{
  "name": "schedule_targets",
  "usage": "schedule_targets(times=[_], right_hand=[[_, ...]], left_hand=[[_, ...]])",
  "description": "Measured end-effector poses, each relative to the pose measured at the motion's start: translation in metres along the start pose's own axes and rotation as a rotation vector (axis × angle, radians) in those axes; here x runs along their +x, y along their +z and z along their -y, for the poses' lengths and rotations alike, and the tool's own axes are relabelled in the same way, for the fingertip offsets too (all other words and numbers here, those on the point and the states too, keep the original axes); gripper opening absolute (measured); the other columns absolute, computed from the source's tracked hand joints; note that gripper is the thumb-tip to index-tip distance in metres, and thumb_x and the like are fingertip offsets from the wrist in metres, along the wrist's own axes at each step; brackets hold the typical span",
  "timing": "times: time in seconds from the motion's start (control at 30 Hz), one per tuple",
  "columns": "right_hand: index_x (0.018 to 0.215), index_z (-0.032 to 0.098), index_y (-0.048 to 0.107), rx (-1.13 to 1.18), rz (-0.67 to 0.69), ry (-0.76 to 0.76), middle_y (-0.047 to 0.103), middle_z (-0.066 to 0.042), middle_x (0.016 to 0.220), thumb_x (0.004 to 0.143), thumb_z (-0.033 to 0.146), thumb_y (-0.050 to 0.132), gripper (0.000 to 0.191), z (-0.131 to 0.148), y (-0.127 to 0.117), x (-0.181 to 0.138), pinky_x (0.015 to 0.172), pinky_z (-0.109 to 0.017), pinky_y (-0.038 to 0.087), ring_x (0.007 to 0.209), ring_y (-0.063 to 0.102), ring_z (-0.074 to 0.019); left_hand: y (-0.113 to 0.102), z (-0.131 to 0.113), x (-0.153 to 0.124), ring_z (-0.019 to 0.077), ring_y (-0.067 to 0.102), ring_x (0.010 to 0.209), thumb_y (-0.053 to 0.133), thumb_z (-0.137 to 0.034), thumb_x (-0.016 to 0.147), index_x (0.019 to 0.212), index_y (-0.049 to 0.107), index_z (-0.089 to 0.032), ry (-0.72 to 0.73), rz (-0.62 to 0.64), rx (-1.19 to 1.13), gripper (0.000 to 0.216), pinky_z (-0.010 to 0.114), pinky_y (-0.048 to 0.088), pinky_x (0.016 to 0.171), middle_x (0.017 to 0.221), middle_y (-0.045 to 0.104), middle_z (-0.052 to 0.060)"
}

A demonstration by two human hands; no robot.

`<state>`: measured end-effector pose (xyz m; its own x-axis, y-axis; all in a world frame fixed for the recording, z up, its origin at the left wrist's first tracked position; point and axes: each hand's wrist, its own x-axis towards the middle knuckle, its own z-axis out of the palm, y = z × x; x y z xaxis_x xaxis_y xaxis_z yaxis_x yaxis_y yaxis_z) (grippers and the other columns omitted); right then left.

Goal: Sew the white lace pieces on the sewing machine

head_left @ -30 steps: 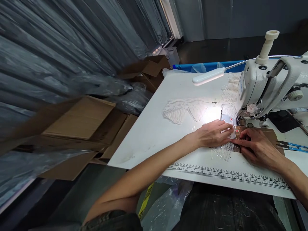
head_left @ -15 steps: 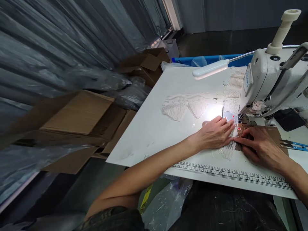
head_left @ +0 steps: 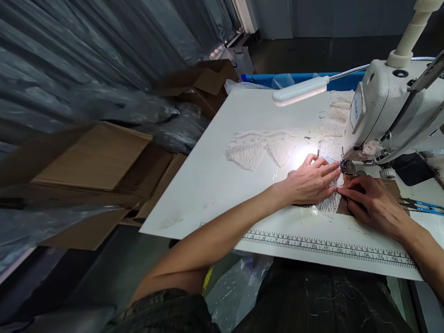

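Left hand (head_left: 308, 181) open, flat on lace (head_left: 329, 205), right hand (head_left: 374, 200) curled at its edge, grip unclear, cardboard box (head_left: 92, 159) beside table (head_left: 208, 180), contents hidden.

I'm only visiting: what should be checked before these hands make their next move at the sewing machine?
1. Left hand on the white openwork lace strip: ok, palm down.
2. Right hand at the lace: ok, index finger at or beside its edge.
3. Fingers clear of the white sewing machine's needle: cannot tell; the left hand lies very near.
4. Light: ok, a bright patch falls on the smooth white tabletop.
5. Blue-handled metal snips away from the lace: ok, right of the right hand.
6. Stitches even: cannot tell.
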<state>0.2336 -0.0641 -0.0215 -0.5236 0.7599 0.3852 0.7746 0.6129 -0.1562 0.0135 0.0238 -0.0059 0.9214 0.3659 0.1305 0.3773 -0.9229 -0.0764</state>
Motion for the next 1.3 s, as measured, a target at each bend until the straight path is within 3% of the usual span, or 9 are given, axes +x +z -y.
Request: schedule_targets(times=[0.17,0.63,0.77,0.9,1.03,1.17,1.3], right_hand=[[0.121,0.028,0.07,0.029,0.03,0.045,0.064,-0.01,0.104,0.097,0.021,0.048,0.033,-0.001,0.002,-0.003,0.082,-0.043,0.05,0.094,0.06,-0.0246],[0.113,0.026,0.073,0.081,-0.058,0.031,0.061,-0.008,0.097,0.097,0.021,0.05,0.028,-0.001,0.003,0.0,0.077,-0.039,0.052,0.091,0.062,-0.0218],[0.112,0.027,0.074,0.085,-0.059,0.02,0.062,-0.008,0.096,0.097,0.02,0.05,0.029,-0.002,0.001,0.001,0.077,-0.039,0.053,0.089,0.062,-0.0214],[0.11,0.025,0.076,0.091,-0.064,-0.014,0.061,-0.008,0.095,0.095,0.017,0.051,0.03,-0.003,-0.001,0.003,0.075,-0.038,0.054,0.086,0.062,-0.0206],[0.113,0.027,0.076,0.089,-0.043,0.009,0.061,-0.01,0.1,0.095,0.018,0.052,0.032,-0.003,-0.003,0.003,0.075,-0.039,0.056,0.087,0.062,-0.0216],[0.112,0.024,0.076,0.068,-0.038,-0.004,0.059,-0.011,0.1,0.096,0.019,0.05,0.03,-0.002,-0.003,0.003,0.074,-0.039,0.056,0.088,0.061,-0.0222],[0.116,0.022,0.073,0.026,-0.034,0.032,0.058,-0.011,0.1,0.098,0.02,0.048,0.031,-0.004,0.001,0.002,0.069,-0.037,0.056,0.084,0.061,-0.0212]], left_hand=[[0.004,0.0,0.0,0.0303,0.057,0.11,0.032,-0.039,0.106,0.132,0.058,-0.008,-0.01,-0.006,-0.027,0.048,0.047,0.04,0.095,0.147,0.053,0.02],[0.008,-0.001,-0.001,0.0304,0.057,0.113,0.033,-0.036,0.104,0.129,0.059,-0.008,-0.041,-0.05,-0.071,0.046,0.048,0.039,0.096,0.147,0.054,0.019],[0.009,-0.005,-0.001,0.0302,0.057,0.112,0.034,-0.035,0.104,0.125,0.061,-0.007,-0.049,-0.115,-0.04,0.044,0.048,0.04,0.096,0.144,0.055,0.02],[0.012,-0.008,0.0,0.0235,0.061,0.098,0.039,-0.027,0.103,0.111,0.066,-0.01,-0.005,-0.226,0.003,0.032,0.043,0.041,0.094,0.125,0.066,0.016],[0.014,-0.007,-0.001,0.0175,0.06,0.081,0.038,-0.022,0.103,0.091,0.068,-0.017,0.071,-0.238,-0.038,0.033,0.039,0.042,0.085,0.103,0.073,0.006],[0.01,-0.003,-0.005,0.0195,0.06,0.081,0.042,-0.03,0.101,0.096,0.069,-0.017,0.07,-0.195,-0.077,0.03,0.038,0.04,0.078,0.109,0.072,0.007],[0.005,-0.002,-0.005,0.0209,0.061,0.086,0.041,-0.031,0.101,0.108,0.067,-0.016,0.046,-0.139,-0.095,0.031,0.039,0.04,0.08,0.117,0.071,0.009]])
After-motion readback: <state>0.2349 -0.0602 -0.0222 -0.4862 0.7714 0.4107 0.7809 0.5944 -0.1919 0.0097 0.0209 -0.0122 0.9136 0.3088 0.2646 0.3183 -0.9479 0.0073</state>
